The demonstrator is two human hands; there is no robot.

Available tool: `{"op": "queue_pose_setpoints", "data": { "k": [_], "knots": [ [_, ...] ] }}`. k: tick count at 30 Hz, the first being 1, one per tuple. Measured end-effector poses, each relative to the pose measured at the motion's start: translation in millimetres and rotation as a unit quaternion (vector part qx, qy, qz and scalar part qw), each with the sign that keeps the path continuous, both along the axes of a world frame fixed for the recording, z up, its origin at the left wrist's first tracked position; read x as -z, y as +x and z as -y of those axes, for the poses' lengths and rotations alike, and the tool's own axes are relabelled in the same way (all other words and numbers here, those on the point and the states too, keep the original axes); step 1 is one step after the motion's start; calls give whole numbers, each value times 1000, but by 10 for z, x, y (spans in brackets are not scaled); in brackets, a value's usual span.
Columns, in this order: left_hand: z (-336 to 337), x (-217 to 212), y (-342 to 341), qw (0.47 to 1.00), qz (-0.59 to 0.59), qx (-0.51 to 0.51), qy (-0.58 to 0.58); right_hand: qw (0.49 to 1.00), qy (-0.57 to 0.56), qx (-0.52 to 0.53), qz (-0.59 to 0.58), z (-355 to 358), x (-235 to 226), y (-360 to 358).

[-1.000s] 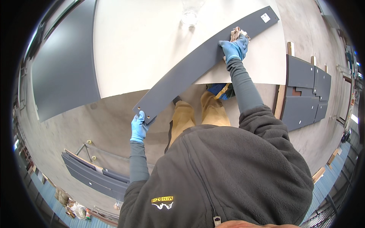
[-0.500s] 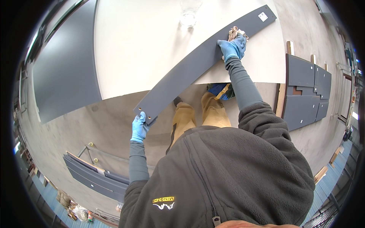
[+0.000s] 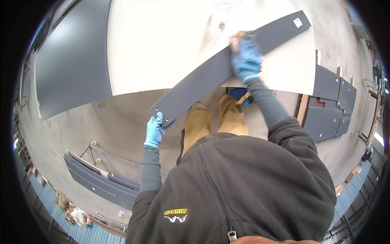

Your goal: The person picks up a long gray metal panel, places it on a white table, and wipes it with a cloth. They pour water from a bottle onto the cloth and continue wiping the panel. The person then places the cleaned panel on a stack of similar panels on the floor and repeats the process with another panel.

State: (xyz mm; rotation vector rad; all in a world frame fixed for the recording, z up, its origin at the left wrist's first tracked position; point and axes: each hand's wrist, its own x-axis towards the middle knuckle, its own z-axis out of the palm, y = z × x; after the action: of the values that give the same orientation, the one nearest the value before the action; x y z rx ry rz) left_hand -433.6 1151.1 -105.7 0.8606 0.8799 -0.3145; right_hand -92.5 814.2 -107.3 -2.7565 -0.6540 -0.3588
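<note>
A long dark grey board (image 3: 199, 79) lies slantwise, its far right part over a white tabletop (image 3: 150, 49) and its near left end jutting past the front edge. At that near end, beside two drilled holes, my left hand (image 3: 154, 129) in a light blue glove grips the board. My right hand (image 3: 247, 57), gloved in blue and blurred by motion, is closed on a crumpled light cloth (image 3: 239, 37) pressed against the board's upper face. A white label (image 3: 297, 22) sits near the far end.
A large dark grey panel (image 3: 73, 61) covers the table's left side. A clear glass-like object (image 3: 220, 14) stands at the back. Stacked grey boards (image 3: 325, 118) lie to the right; more boards (image 3: 99, 179) rest on a rack at lower left. A blue bag-like thing (image 3: 237, 94) is under the table edge.
My right hand has slid the cloth along the board toward its middle, leftward relative to the label. My left hand keeps its grip at the near end. The whole view has shifted slightly.
</note>
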Motion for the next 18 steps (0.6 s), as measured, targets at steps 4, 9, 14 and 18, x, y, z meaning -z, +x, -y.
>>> {"op": "queue_pose_setpoints", "data": {
  "k": [4, 9, 14, 18],
  "knots": [
    [20, -92, -1, 992, 24, -45, -113, 968, 71, -216, -110, -1192, 20, -1452],
    [-60, -147, -67, 988, 66, -119, -73, 878, 44, -413, -238, -2030, -334, -2591],
    [-16, -134, -93, 959, 106, -154, -212, 884, 106, -395, -225, -1855, -285, -2420],
    [-99, -20, -62, 983, -20, -94, -159, 942, 144, -276, -126, -1146, -319, -1358]
  ]
}}
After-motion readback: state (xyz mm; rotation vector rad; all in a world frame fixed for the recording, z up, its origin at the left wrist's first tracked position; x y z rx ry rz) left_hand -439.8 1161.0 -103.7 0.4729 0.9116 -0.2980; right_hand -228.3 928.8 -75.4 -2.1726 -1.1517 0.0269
